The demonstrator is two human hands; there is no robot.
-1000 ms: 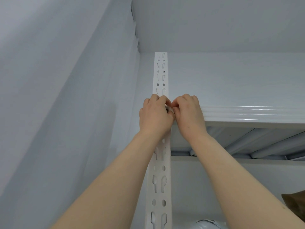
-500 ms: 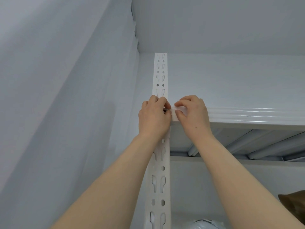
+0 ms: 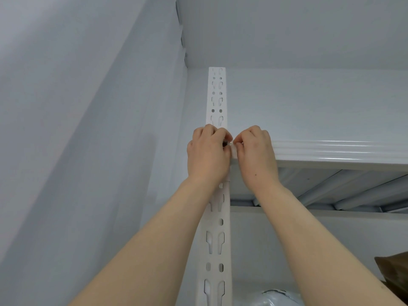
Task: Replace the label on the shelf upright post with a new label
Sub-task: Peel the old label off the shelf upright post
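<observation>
head view, read from left to right. a plain grey wall (image 3: 66, 151) is noted at the left. next, the left hand (image 3: 207, 155) is raised in front of the shelf upright post (image 3: 216, 96), a white slotted strip running from the bottom edge up towards the ceiling. its fingers are curled in and are pinched on a small item at the post's right edge. that item, taken to be the label (image 3: 229, 142), is found at the level where the shelf beam meets the post. only a pale sliver and a dark speck are shown between the fingertips, so it cannot be told whether it is old or new. the right hand (image 3: 256, 155) is set just beside the left, fingers likewise curled, thumb and forefinger closed on the same sliver. the white shelf beam (image 3: 331, 151) is seen running off to the right, and a brown object (image 3: 395, 268) is partly shown at the lower right edge.

risks, as judged:
- the label could be torn or creased if it is pulled by both pinches in opposing directions.
- it could be folded onto itself if the adhesive side is touched.
- a skewed fit, or one laid over a slot, could result because the spot is hidden by the hands.
- residue could be left on the post if peeling is hurried.
</observation>
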